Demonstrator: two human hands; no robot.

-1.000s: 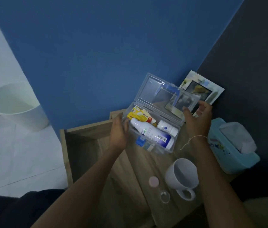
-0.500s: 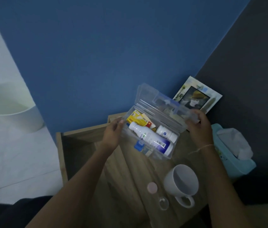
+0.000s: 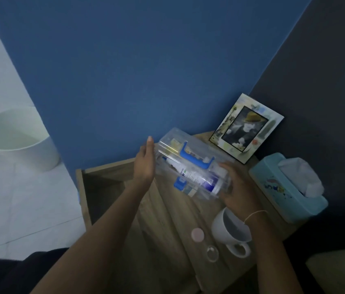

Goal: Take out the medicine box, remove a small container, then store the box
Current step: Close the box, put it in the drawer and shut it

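The clear plastic medicine box (image 3: 222, 164), with a blue handle and blue latch, sits on the wooden bedside table (image 3: 167, 225) with its lid down. A white bottle and a yellow packet show through its walls. My left hand (image 3: 146, 164) lies flat against the box's left end, fingers straight. My right hand (image 3: 235, 189) wraps the box's right front corner. A small container with a pink lid (image 3: 197, 234) stands on the table nearer to me, beside a small clear round piece (image 3: 212, 252).
A white mug (image 3: 231, 230) stands under my right wrist. A picture frame (image 3: 246, 128) leans in the corner, and a light blue tissue box (image 3: 288, 187) is at the right. The open drawer (image 3: 95, 187) gapes at the left, with a white bin (image 3: 16, 136) on the floor.
The box's lid has gone from open to down. My right hand left the lid and moved to the box's right front corner; my left hand flattened against the left end.
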